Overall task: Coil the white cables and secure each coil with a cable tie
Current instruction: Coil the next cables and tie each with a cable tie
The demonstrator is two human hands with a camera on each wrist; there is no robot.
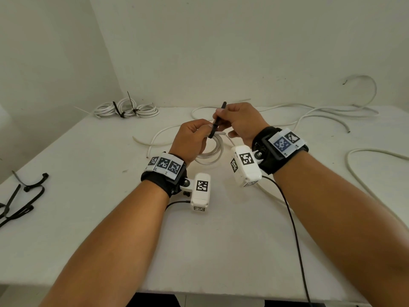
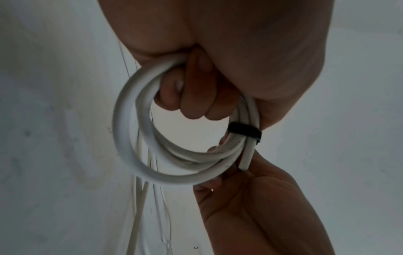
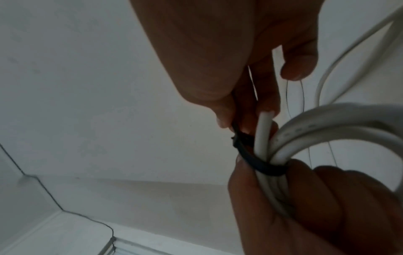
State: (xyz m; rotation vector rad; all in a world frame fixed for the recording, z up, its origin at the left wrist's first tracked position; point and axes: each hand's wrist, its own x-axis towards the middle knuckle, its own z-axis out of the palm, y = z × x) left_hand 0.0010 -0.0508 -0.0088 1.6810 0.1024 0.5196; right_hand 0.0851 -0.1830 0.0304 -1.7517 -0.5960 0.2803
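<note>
A small coil of white cable [image 1: 210,152] [image 2: 139,165] [image 3: 322,127] hangs above the middle of the white table [image 1: 110,229]. My left hand [image 1: 192,138] [image 2: 207,86] grips the coil's bundled strands, fingers curled through the loop. A black cable tie [image 1: 218,120] [image 2: 245,131] [image 3: 259,165] wraps around the bundle next to the cable's cut end. My right hand [image 1: 238,120] [image 3: 229,96] pinches the tie's tail, which sticks up past the fingers.
Tied white coils [image 1: 126,109] lie at the table's back left. Several loose black cable ties [image 1: 24,196] lie at the left edge. Loose white cables [image 1: 321,116] sprawl over the back and right [image 1: 365,180] of the table. The wall stands close behind.
</note>
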